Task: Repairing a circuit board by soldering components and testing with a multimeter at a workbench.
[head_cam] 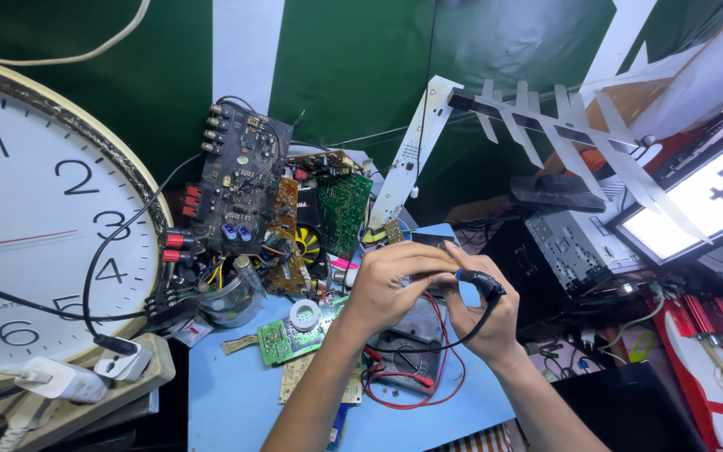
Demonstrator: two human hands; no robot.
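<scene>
1. Black cable (428,345) with a thick black plug end (485,285) is in the right hand (480,314); the fingers are closed around the plug, and the cable hangs in a loop below both wrists.
2. The left hand (391,285) is curled, its fingertips pinched at the blue tip of the same plug, touching the right hand.
3. Both hands are above the middle of the blue tabletop (236,402), a little toward its far edge.
4. Under the hands lies a dark meter (407,347) with red wires (395,381) curling around it on the tabletop.
5. Just left of the meter there is a small green circuit board (286,335), and a white roll of tape (304,315) sits at its far side.
6. At the far left corner of the tabletop a pile of circuit boards (269,201) leans up, dark, brown and green ones together.
7. A big white wall clock (35,218) with a gold rim stands to the left, beside the tabletop.
8. A white power strip (85,377) with plugs is in front of the clock.
9. A white antenna (529,125) rises behind the hands.
</scene>
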